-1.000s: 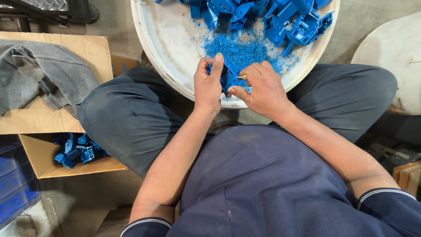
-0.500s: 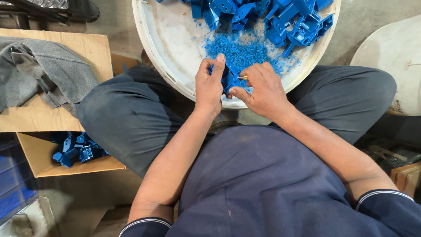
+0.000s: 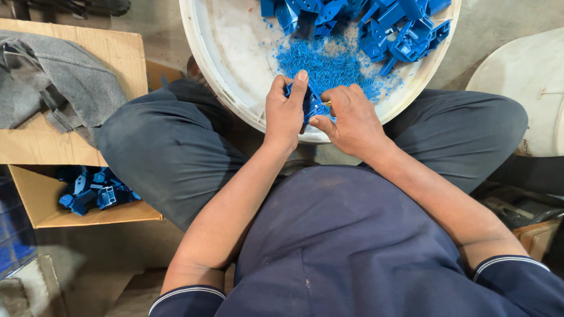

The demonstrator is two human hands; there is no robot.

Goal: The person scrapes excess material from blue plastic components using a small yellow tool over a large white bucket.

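Even, soft daylight with no harsh glare; the white basin [image 3: 235, 70] reads bright, while the dark trousers [image 3: 170, 152] and lower left corner fall dim. Focus is sharp at centre, with mild wide-angle stretching toward the edges

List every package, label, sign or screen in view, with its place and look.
Cardboard box: lower left, beside the person's leg; open, brown, rectangular, holding blue plastic parts.
Cardboard flap: upper left, flat, tan, a grey cloth on it.
No labels, signs or screens show.
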